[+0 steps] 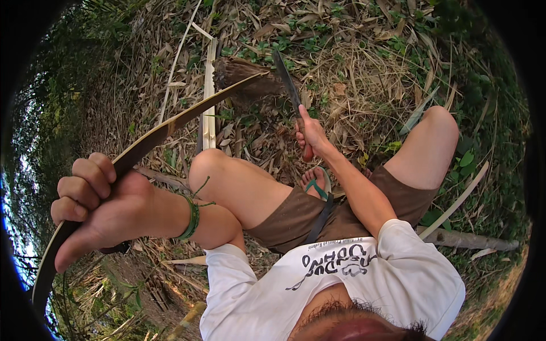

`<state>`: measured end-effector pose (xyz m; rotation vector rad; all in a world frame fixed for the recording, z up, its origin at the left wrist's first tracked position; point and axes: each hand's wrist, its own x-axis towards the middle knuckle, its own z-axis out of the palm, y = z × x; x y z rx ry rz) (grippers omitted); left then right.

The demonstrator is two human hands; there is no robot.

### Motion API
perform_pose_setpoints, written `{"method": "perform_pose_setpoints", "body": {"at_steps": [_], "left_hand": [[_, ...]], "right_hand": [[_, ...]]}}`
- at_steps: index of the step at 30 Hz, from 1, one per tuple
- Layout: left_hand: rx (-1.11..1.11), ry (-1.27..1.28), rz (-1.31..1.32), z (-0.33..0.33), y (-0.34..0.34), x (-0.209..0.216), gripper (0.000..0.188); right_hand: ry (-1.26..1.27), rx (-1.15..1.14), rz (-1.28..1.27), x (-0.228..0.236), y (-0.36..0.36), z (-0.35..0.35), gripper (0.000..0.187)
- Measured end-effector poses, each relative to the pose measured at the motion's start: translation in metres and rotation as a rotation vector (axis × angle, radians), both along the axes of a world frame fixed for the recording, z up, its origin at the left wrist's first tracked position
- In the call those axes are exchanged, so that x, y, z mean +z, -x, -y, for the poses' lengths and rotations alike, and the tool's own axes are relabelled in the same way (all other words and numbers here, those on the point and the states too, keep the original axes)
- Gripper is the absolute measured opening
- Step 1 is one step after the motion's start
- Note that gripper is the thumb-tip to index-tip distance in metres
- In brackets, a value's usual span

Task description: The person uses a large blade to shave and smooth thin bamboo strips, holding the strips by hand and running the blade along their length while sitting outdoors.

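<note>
My left hand (108, 202) is raised at the left, fingers wrapped around a long, bent bamboo strip (170, 126). The strip is dark on one face and pale along its edge. It runs from the lower left up to a tapered far end over a brown wooden stump (236, 71). In front of my body, my right hand (311, 135) grips the reddish-brown handle of a machete (288, 82). Its dark blade points up and away, just right of the strip's far end and apart from it.
Pale split bamboo pieces (209, 91) lie on the leaf litter beside the stump. My bent knees (211, 165) flank the work area, with a sandalled foot (316, 183) between them. A pole (472, 240) lies at the right. Green undergrowth surrounds the spot.
</note>
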<state>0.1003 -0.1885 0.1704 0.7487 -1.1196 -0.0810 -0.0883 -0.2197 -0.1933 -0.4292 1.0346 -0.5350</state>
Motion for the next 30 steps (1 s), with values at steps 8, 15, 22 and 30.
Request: {"method": "perform_pose_setpoints", "body": {"at_steps": [8,15,22,30], "left_hand": [[0.33,-0.032,0.014,0.006,0.023,0.005,0.075],[0.305,-0.037,-0.039,-0.001,0.026,0.01,0.075],[0.378,-0.071,-0.021,0.014,0.032,0.003,0.075],[0.401,-0.065,0.012,0.018,0.036,0.004,0.075]], "right_hand": [[0.04,0.011,-0.006,-0.003,-0.001,0.0,0.066],[0.024,-0.004,-0.031,-0.004,0.001,0.001,0.066],[0.037,0.006,-0.028,-0.007,0.001,0.001,0.066],[0.046,0.008,-0.041,-0.007,0.001,0.002,0.066]]}}
